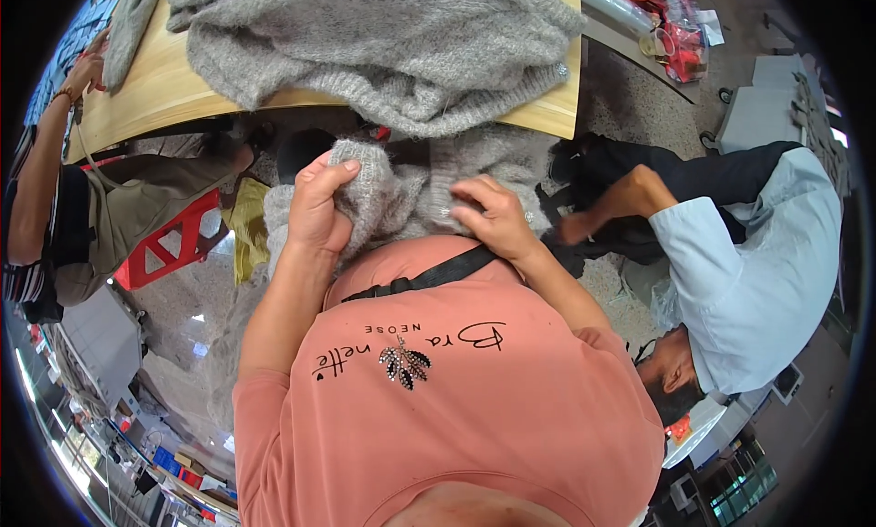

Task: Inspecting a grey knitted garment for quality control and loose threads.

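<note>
A fuzzy grey knitted garment (429,198) lies gathered across my lap, below the table edge. My left hand (317,208) is closed around a bunched, ribbed part of it, which stands up between thumb and fingers. My right hand (495,219) hovers over or lightly touches the knit to the right. Its fingers are bent, with a gap between thumb and forefinger and nothing visible in it. Small shiny bits sparkle on the knit beside these fingers. Another grey knitted garment (383,48) is heaped on the wooden table (547,107), its ribbed hem drooping over the near edge.
At the right, a person in a light blue shirt (776,271) bends low, one arm reaching toward my right side. On the left, another person's hand (87,71) is at the table. A red plastic stool (169,244) and yellow cloth (246,230) are on the left.
</note>
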Action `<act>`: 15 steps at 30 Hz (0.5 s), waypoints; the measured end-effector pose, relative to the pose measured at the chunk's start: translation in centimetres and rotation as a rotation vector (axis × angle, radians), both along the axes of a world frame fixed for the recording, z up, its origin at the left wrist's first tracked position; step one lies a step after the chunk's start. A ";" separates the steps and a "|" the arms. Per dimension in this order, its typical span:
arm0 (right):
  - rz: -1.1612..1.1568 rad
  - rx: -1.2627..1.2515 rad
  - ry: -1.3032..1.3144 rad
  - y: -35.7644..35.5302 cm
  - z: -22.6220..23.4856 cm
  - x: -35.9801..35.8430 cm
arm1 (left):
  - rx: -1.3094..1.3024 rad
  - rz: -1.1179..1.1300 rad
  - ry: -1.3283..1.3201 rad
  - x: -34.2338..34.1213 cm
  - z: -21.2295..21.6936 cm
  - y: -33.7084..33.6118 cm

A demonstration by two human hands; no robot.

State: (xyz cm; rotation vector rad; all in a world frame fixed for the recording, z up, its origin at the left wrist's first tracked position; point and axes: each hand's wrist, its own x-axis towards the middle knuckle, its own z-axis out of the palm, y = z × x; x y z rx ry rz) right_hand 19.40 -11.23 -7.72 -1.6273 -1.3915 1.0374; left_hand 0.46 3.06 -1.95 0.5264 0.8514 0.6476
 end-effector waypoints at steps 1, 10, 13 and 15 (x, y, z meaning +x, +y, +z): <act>-0.004 -0.001 0.001 0.4 0.5 -0.3 | -0.001 -0.004 0.001 0.0 -0.1 -0.1; 0.039 0.347 -0.286 3.1 3.9 -0.7 | 0.120 -0.146 0.122 0.6 -0.1 -1.6; 0.096 0.439 -0.104 6.0 5.5 0.0 | 0.179 -0.324 0.156 1.2 0.6 -2.2; 0.298 0.236 0.050 6.5 4.6 -0.1 | 0.371 -0.397 0.359 1.3 1.0 -2.2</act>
